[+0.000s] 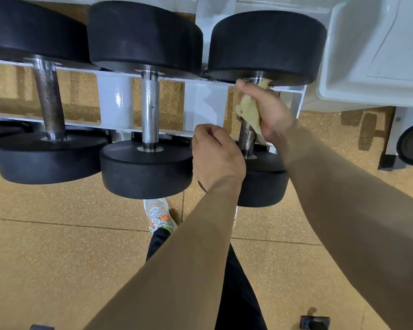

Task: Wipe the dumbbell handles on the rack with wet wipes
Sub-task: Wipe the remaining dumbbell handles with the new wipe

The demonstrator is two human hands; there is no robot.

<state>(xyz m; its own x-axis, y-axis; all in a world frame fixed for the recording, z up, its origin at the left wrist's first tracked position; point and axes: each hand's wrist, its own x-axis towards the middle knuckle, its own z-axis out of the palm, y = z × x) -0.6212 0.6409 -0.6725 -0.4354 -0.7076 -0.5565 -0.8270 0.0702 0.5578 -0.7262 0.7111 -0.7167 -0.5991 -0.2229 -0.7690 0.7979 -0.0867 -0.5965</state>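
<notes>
**Now on the right-hand handle: where the wipe could fail us**

We see the right hand [270,110] clenched round the wet wipe [249,113], which is wrapped about the upper part of the right dumbbell's handle [247,136], close under the far head [267,44]. The left hand [217,156] has its fingers curled, just beside the near head [265,184]. We cannot tell whether it holds anything or touches the head.

We judge three risks. The wipe is bunched and covers only part of the handle. The knurled stretch below it shows bare and could be missed if the stroke stops short. The knurling could also snag the thin wipe and tear it. The wipe looks yellowed, so it may smear grime onto the middle handle [150,108] or the darker left handle [49,96] if we carry it over unchanged. A hard twist might also turn the dumbbell on the white rack [115,101]. The left hand lies between two near heads and could be nipped there.

We find no writing on the heads or the rack. The shoe [159,215] bears orange markings that are too small to read.
</notes>
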